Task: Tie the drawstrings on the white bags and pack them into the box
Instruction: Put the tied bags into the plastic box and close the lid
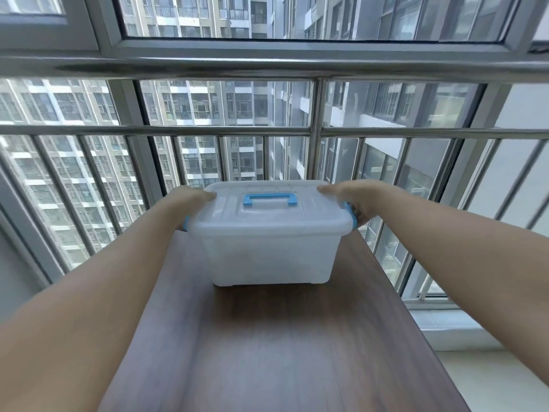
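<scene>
both hands, left hand (194, 199) and right hand (352, 202), grip the ends of the lidded translucent box (269, 233) on the wooden table (285, 352). no white bags visible; unlatching its blue clips likely comes next.

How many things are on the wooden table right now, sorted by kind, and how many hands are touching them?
Clear plastic box with lid on: 1
Blue parts on it: carry handle 1, side latches 2
White bags: 0 visible
Hands on the box: left hand, right hand: 2
Total on the table: 1 box
</scene>
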A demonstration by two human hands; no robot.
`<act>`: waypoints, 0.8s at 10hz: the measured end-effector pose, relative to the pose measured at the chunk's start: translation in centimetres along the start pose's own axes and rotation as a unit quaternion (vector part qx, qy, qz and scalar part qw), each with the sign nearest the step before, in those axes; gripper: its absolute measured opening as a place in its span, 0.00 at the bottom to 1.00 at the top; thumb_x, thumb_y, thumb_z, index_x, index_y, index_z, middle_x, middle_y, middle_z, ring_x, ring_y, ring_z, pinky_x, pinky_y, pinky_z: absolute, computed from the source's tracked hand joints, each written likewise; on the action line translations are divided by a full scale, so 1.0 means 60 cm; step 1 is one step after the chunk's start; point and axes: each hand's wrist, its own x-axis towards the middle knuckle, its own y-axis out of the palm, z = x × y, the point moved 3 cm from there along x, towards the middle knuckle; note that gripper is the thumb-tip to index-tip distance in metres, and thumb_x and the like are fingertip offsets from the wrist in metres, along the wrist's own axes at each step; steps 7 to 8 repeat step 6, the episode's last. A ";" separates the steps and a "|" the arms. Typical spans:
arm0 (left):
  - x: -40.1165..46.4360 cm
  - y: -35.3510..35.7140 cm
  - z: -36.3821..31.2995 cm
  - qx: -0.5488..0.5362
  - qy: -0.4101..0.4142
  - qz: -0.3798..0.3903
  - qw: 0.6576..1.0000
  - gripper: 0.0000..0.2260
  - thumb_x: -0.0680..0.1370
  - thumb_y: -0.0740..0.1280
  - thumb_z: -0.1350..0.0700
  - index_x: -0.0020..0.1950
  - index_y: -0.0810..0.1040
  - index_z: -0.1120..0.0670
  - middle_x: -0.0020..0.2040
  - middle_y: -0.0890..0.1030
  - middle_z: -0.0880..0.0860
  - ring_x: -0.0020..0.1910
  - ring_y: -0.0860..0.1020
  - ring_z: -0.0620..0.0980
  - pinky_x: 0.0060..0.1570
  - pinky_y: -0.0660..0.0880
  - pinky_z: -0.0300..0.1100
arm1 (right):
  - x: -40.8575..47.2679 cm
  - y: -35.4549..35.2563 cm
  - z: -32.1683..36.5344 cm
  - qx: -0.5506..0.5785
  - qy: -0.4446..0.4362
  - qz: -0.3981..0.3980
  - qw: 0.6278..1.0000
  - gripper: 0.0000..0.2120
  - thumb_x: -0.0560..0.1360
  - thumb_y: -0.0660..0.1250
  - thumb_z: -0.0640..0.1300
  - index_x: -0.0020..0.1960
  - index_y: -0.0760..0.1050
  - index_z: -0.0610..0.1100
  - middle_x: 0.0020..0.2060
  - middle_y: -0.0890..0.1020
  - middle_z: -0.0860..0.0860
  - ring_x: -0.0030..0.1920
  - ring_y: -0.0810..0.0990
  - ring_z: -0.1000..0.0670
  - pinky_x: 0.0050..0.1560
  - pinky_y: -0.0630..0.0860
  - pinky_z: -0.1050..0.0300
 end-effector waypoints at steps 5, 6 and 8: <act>-0.013 0.043 -0.028 0.268 0.115 -0.174 0.940 0.03 0.79 0.62 0.63 0.46 0.72 0.61 0.54 0.79 0.62 0.51 0.77 0.61 0.42 0.69 0.46 | -0.044 0.036 0.040 -0.285 -0.199 -0.281 0.895 0.09 0.74 0.58 0.28 0.42 0.72 0.39 0.48 0.79 0.40 0.55 0.79 0.36 0.48 0.76 0.48; 0.003 0.042 -0.030 0.144 0.120 -0.078 0.979 0.12 0.84 0.59 0.55 0.60 0.73 0.63 0.68 0.73 0.63 0.56 0.74 0.59 0.48 0.68 0.45 | -0.041 0.030 0.040 -0.262 -0.199 -0.249 0.911 0.10 0.78 0.58 0.31 0.39 0.70 0.38 0.48 0.78 0.40 0.48 0.78 0.40 0.40 0.73 0.54; 0.003 0.042 -0.030 0.144 0.120 -0.078 0.979 0.12 0.84 0.59 0.55 0.60 0.73 0.63 0.68 0.73 0.63 0.56 0.74 0.59 0.48 0.68 0.45 | -0.041 0.030 0.040 -0.262 -0.199 -0.249 0.911 0.10 0.78 0.58 0.31 0.39 0.70 0.38 0.48 0.78 0.40 0.48 0.78 0.40 0.40 0.73 0.54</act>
